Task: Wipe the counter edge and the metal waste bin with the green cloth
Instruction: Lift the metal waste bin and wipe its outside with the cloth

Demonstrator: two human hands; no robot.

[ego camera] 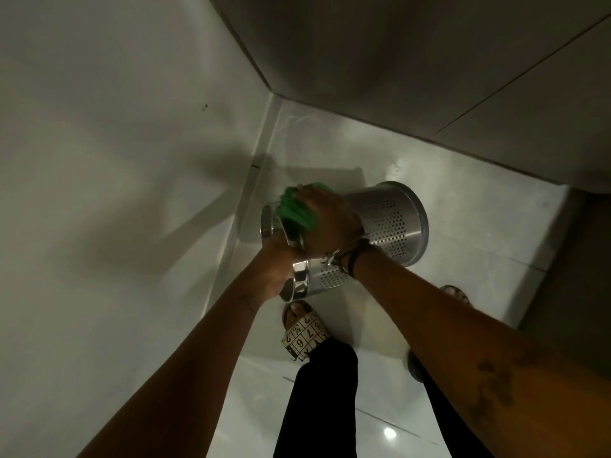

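The metal waste bin [391, 223] is a shiny perforated steel cylinder, tilted on its side above the floor, its base pointing right and its rim toward the left wall. My left hand [276, 271] grips the bin's polished rim at the lower left. My right hand [325, 223] presses the bunched green cloth [294, 211] against the bin's upper side near the rim. Bracelets circle my right wrist. The counter edge is not in view.
A pale wall [115, 160] runs along the left and a grey wall [429, 61] at the back, meeting in a corner. The floor [463, 200] is glossy white tile. My sandalled left foot [302, 332] stands just below the bin; the right foot [458, 294] shows behind my right arm.
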